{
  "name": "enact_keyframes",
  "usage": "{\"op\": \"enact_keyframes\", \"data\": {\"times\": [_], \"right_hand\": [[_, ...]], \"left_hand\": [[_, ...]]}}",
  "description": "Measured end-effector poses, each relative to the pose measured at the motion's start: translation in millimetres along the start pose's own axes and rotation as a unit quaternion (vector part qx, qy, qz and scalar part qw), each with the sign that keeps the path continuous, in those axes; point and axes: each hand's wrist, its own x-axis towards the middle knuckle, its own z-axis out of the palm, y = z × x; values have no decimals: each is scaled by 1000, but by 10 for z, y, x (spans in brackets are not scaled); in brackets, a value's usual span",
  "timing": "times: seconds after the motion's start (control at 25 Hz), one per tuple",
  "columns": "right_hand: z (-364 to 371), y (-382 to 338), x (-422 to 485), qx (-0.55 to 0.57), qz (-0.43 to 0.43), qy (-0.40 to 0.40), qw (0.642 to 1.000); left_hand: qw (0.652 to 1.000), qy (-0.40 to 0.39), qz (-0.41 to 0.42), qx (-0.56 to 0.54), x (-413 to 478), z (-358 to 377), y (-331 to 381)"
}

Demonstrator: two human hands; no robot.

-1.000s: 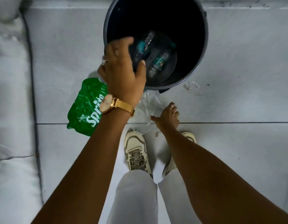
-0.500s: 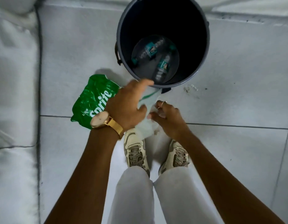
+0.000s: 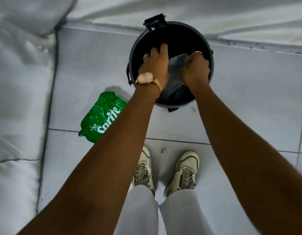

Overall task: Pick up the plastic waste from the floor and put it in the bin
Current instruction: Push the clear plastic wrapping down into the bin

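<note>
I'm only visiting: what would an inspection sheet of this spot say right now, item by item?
Surface: pale tiled floor, some small specks near the bin.
Job's things: clear plastic wrap held over the dark bin; green Sprite wrapper lying on the floor beside the bin.
Clutter: nothing seen.
Grippers: left hand and right hand both over the bin, gripping the wrap; watch on the left wrist.
Cables: nothing seen.
Surroundings: white cushions to the left and behind; person's shoes below.

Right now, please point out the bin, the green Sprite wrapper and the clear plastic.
bin (image 3: pixel 212 65), head view, right rim.
green Sprite wrapper (image 3: pixel 102 114), head view, middle.
clear plastic (image 3: pixel 176 65), head view, crumpled part between the hands.
</note>
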Motion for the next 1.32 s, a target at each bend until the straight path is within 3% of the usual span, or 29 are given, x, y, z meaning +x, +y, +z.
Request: {"op": "enact_keyframes", "data": {"times": [0.04,0.12,0.2,0.24,0.28,0.36,0.44,0.56,0.64,0.72,0.8,0.88,1.0,1.08,1.2,1.32], "right_hand": [[119,-15,88,-48,3,-35,998],[241,-64,162,-122,12,-102,987],[218,-178,107,-133,-16,-72,988],[192,-240,14,-104,-55,-18,993],[175,-287,-143,-48,-108,39,992],[258,-314,-610,98,-222,64,968],[453,-255,-1127,162,-284,-24,945],[876,-4,-1437,161,-321,-162,919],[1102,169,-1472,188,-294,-242,905],[1296,359,-1460,195,-243,-292,904],[1514,585,-1440,114,-178,-271,939],[1700,752,-1388,22,-67,-276,959],[1914,771,-1281,107,128,-357,919],[1992,678,-1273,142,152,-351,913],[1864,340,-1478,164,102,-261,946],[1306,-138,-1782,184,-60,-139,971]], "left_hand": [[999,37,-6,-32,73,11,-75],[974,197,-38,-104,1,44,-301],[928,312,-161,-125,-314,221,-675],[912,300,-243,-141,-541,363,-882],[898,240,-328,-168,-784,532,-1081],[894,68,-423,-129,-1206,894,-1547],[918,-58,-391,3,-1405,1133,-1996],[922,-88,-375,45,-1174,1327,-2510],[907,-87,-412,-1,-962,1311,-2693],[902,-131,-410,39,-919,1330,-2729],[894,-172,-409,59,-987,1348,-2687],[887,-165,-430,-14,-1077,1412,-2607],[853,-66,-456,-245,-1175,1561,-2417],[821,-2,-460,-338,-1274,1606,-2278],[782,119,-472,-391,-1519,1374,-2094],[746,295,-398,-444,-1839,686,-1717]]}}
